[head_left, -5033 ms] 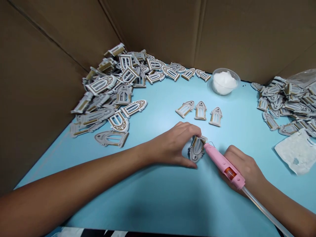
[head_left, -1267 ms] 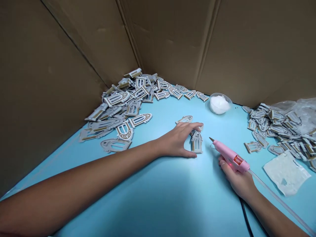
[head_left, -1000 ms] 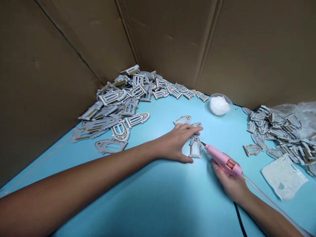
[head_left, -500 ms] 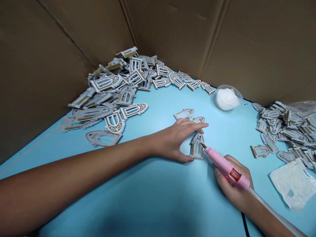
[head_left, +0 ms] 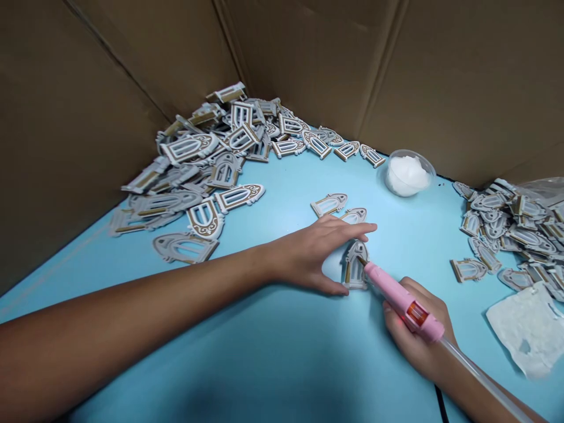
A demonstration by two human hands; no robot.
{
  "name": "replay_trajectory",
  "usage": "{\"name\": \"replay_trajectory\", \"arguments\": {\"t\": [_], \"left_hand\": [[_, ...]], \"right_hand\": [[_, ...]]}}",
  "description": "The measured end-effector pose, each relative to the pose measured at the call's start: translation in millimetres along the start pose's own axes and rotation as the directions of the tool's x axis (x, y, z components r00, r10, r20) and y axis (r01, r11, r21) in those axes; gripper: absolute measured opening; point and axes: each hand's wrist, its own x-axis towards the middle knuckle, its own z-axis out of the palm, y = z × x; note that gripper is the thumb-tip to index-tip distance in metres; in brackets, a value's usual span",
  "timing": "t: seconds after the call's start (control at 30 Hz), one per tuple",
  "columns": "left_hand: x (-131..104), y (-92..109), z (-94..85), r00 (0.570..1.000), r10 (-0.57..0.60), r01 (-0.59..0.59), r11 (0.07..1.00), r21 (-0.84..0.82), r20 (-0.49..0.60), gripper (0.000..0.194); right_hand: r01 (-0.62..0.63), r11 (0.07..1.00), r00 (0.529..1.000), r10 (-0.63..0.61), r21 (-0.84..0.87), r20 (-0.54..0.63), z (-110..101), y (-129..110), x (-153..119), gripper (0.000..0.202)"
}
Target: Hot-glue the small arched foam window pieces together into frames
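An arched window frame (head_left: 355, 269) lies beside the left hand (head_left: 315, 252), between its spread thumb and fingers. The right hand (head_left: 418, 352) grips a pink glue gun (head_left: 392, 290).

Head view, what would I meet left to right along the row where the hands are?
First arched frame, left hand, second arched frame, pink glue gun, right hand, third arched frame, white sheet.

Cardboard walls (head_left: 308, 53) facing me, clear bowl (head_left: 429, 171) of white stuff (head_left: 406, 171), holed white sheet (head_left: 535, 320) on my right, clear plastic (head_left: 545, 188) beyond
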Motion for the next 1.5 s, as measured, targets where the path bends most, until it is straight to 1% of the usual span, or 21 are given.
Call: {"name": "replay_trajectory", "arguments": {"t": [0.2,0.27,0.3,0.37,0.4,0.43,0.47,0.5,0.57,0.67,0.77,0.83,0.9,0.93,0.97,1.0,1.1,1.23,1.3,1.37,1.5], "left_hand": [[-0.7,0.9,0.5,1.000,-0.006,0.006,1.000,0.007,0.006,0.089],[-0.2,1.0,0.1,1.000,-0.019,0.018,0.999,0.045,0.023,0.087],[0.2,1.1,-0.4,0.999,-0.039,0.036,0.996,0.077,0.035,0.087],[1.2,1.8,-2.2,0.993,-0.107,0.097,0.983,0.153,0.059,0.092],[1.7,2.2,-3.3,0.987,-0.145,0.130,0.973,0.190,0.069,0.096],[2.3,2.8,-4.4,0.980,-0.180,0.159,0.962,0.221,0.078,0.099],[3.0,3.3,-5.4,0.975,-0.207,0.180,0.952,0.246,0.088,0.102],[3.6,3.9,-6.3,0.970,-0.222,0.190,0.945,0.265,0.098,0.103],[4.9,4.9,-7.2,0.966,-0.230,0.188,0.937,0.293,0.116,0.098],[6.0,6.1,-7.2,0.968,-0.221,0.175,0.933,0.314,0.119,0.089],[6.1,6.6,-6.4,0.970,-0.210,0.166,0.941,0.296,0.123,0.085],[5.7,6.5,-5.6,0.971,-0.204,0.165,0.949,0.270,0.126,0.082],[5.1,5.9,-4.5,0.974,-0.196,0.164,0.956,0.242,0.112,0.080],[4.8,5.5,-4.0,0.977,-0.190,0.163,0.960,0.229,0.100,0.080],[4.5,5.0,-3.4,0.979,-0.182,0.160,0.963,0.217,0.087,0.080],[4.1,4.4,-2.9,0.982,-0.174,0.156,0.966,0.207,0.071,0.081],[3.1,3.1,-2.2,0.988,-0.152,0.143,0.974,0.178,0.037,0.084],[2.6,3.1,-2.9,0.993,-0.120,0.117,0.983,0.143,0.011,0.082],[2.6,3.4,-3.3,0.994,-0.105,0.104,0.986,0.132,0.003,0.082],[2.5,3.6,-3.4,0.996,-0.092,0.090,0.988,0.123,0.005,0.082],[2.2,4.0,-2.7,0.997,-0.078,0.076,0.991,0.114,0.019,0.083]], "right_hand": [[-0.044,0.998,0.999,0.045,0.053,-0.017,0.3,-1.5,1.9,0.025],[-0.130,0.984,0.991,0.133,0.122,-0.014,-0.4,-0.1,-1.0,0.025],[-0.202,0.963,0.978,0.208,0.176,-0.013,-0.9,1.7,-3.5,0.023],[-0.361,0.875,0.923,0.385,0.323,-0.014,-2.5,7.8,-9.6,0.018],[-0.413,0.814,0.890,0.456,0.408,-0.010,-3.5,11.9,-12.4,0.019],[-0.436,0.756,0.865,0.501,0.489,-0.003,-4.5,16.4,-14.5,0.024],[-0.435,0.708,0.853,0.522,0.557,0.003,-5.6,20.9,-15.7,0.028],[-0.420,0.673,0.851,0.524,0.609,0.008,-6.6,25.2,-15.9,0.031],[-0.386,0.636,0.856,0.516,0.669,0.003,-8.3,31.5,-13.7,0.032],[-0.364,0.621,0.847,0.530,0.694,-0.029,-8.8,33.7,-8.0,0.030],[-0.368,0.640,0.838,0.543,0.674,-0.058,-6.9,27.7,-4.7,0.032],[-0.423,0.660,0.815,0.576,0.621,-0.056,-5.1,20.6,-5.0,0.035],[-0.529,0.676,0.777,0.629,0.513,-0.029,-3.6,13.4,-6.3,0.037],[-0.571,0.692,0.766,0.642,0.443,-0.016,-3.3,10.5,-6.9,0.037],[-0.588,0.718,0.772,0.635,0.372,-0.005,-3.1,8.3,-7.4,0.035],[-0.578,0.756,0.796,0.605,0.308,0.007,-3.2,6.9,-7.5,0.032],[-0.453,0.870,0.890,0.453,0.195,0.050,-4.1,6.1,-5.7,0.023],[-0.302,0.946,0.953,0.299,0.121,0.036,-4.4,3.1,0.6,0.026],[-0.217,0.971,0.976,0.216,0.097,0.021,-4.4,-0.4,3.9,0.029],[-0.161,0.983,0.987,0.160,0.084,0.012,-4.5,-3.4,6.0,0.029],[-0.144,0.988,0.990,0.144,0.063,0.007,-4.6,-4.7,5.9,0.026]]}}
